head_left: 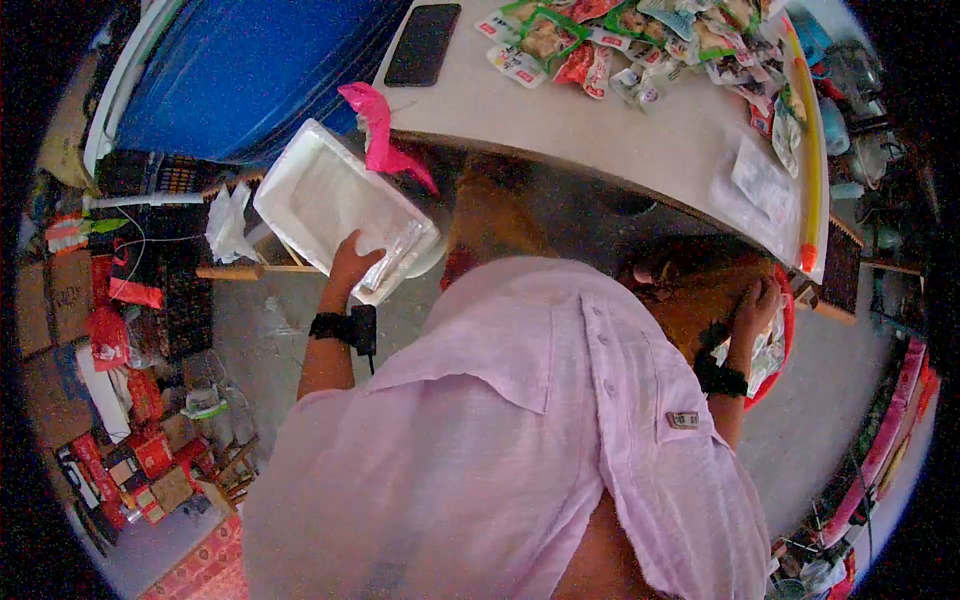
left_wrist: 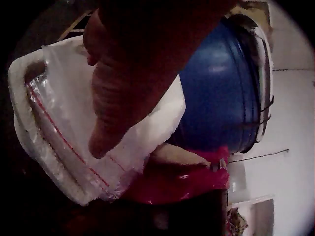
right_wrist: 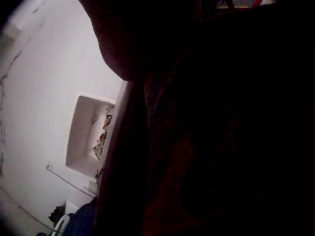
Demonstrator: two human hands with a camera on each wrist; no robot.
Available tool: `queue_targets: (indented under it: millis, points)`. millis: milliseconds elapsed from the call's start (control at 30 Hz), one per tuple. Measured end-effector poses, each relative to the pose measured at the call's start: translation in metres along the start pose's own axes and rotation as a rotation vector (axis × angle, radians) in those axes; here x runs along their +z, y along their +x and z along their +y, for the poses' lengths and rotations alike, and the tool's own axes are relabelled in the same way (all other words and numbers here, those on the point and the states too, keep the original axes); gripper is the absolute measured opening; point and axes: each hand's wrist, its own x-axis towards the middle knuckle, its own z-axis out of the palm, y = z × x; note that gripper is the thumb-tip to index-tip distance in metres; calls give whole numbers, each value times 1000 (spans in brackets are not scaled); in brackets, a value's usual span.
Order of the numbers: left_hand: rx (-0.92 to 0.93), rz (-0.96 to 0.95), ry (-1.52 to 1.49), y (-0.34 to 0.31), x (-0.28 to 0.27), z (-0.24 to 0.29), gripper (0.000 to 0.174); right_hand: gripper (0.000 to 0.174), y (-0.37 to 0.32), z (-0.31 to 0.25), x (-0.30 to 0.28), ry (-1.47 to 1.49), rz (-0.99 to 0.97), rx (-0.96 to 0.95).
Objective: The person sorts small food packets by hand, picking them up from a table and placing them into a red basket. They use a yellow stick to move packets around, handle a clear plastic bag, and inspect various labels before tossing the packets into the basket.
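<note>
My left hand reaches over the near side of a white foam box. Clear plastic bags lie along the box's right end. In the left wrist view, a bag with red lines lies under the extended fingers of the left hand, which touch it. Low beside the table's right end, my right hand is at a red-rimmed container with whitish, shiny packets in it. Its fingers are partly hidden, and the right wrist view is mostly dark; I cannot tell whether they grip anything.
On the white table lie a black phone and a heap of small food packets. A pink plastic bag hangs at its left edge, near a big blue barrel. Cardboard boxes stand at the far left.
</note>
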Motion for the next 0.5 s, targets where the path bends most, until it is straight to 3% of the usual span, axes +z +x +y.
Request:
queue_targets:
  millis: [33, 133, 233, 333, 433, 500]
  points:
    - [18, -56, 29, 0, 1, -6, 65, 22, 0, 0, 0, -12, 1, 15]
    - [53, 10, 107, 7, 9, -25, 64, 23, -2, 1, 1, -28, 0, 26]
    - [-33, -53, 135, 4, 4, -17, 59, 23, -1, 1, 0, -10, 29, -20]
    - [177, 78, 179, -11, 2, 4, 51, 23, -2, 3, 1, -14, 57, -29]
    - [161, 81, 149, -27, -10, 27, 47, 23, -2, 9, 2, -22, 24, -5]
    - [126, 166, 174, -19, 1, 6, 46, 24, -2, 11, 1, -26, 25, -16]
